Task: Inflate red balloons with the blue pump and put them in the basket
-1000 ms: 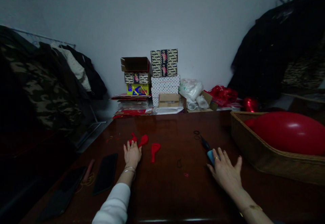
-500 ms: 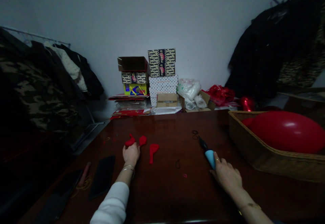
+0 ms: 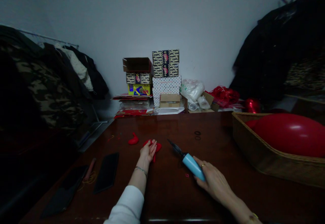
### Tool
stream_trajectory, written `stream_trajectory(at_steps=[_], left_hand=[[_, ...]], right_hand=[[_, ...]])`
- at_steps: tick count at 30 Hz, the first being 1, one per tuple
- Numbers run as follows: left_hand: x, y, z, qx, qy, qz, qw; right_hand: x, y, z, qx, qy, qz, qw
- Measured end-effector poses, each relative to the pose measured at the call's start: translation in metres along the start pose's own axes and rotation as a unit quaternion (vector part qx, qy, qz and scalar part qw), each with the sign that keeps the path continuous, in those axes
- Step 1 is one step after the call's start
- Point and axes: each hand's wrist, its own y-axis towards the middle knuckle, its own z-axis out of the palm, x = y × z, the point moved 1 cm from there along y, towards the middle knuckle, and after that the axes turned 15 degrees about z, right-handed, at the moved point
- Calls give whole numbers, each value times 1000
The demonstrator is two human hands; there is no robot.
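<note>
On the brown table, my left hand [image 3: 148, 152] is turned palm up with its fingers apart, partly covering two deflated red balloons. One balloon [image 3: 158, 147] shows at its right, with the neck pointing down. The other red piece [image 3: 146, 142] shows behind the thumb. Farther left lies a curved red balloon [image 3: 133, 139], untouched. My right hand [image 3: 209, 178] grips a light blue hand pump [image 3: 193, 165], whose black nozzle points up and left toward the balloons.
A wicker basket [image 3: 276, 164] with large inflated red balloons [image 3: 291, 132] stands at the right. Two dark rings [image 3: 197, 135] lie mid-table. At the left are a black phone-like slab [image 3: 106, 171] and a reddish stick [image 3: 89, 169]. Stacked boxes [image 3: 166, 87] stand behind.
My left hand has moved right from the curved balloon to the other two, turning palm up. My right hand has brought the pump left, and the nozzle is nearer the balloons.
</note>
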Motion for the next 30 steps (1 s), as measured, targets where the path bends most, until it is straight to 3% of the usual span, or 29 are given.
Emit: stream_trajectory(at_steps=[10, 25, 30], left_hand=[[36, -19, 17, 30, -29, -26, 999], [51, -51, 29, 58, -48, -5, 997], [55, -59, 29, 87, -39, -29, 995]], right_hand=[[11, -6, 4, 34, 29, -48, 998], [12, -5, 8, 48, 29, -18, 998], [13, -6, 6, 69, 45, -16, 996]])
